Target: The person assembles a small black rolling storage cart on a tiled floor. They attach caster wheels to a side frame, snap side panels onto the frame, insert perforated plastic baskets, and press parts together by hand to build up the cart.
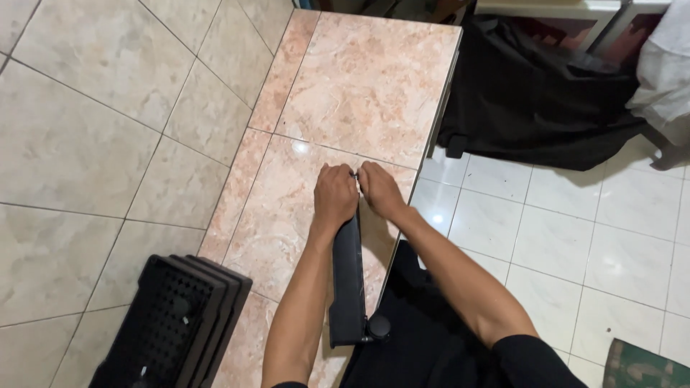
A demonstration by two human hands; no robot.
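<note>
The black panel (348,276) lies flat on the pink marble counter (366,79), its long side running away from you, close to the counter's right edge. Its near end carries a small round black knob (378,327), and that end sits just inside the counter's edge. Both your hands meet at the panel's far end. Your left hand (335,197) rests curled over that end, fingers pressed together and bent down, so you grip the top of the panel. Your right hand (381,188) sits just beside it, touching it, with the fingers closed in a pinch on a tiny dark part (354,174) between the two hands; what that part is cannot be told. To the left, at the counter's near corner, stands a stack of black perforated trays (176,327), leaning against the tiled wall (93,136). To the right, beyond the counter, a black cloth (539,100) lies heaped on the white tiled floor (596,230).
</note>
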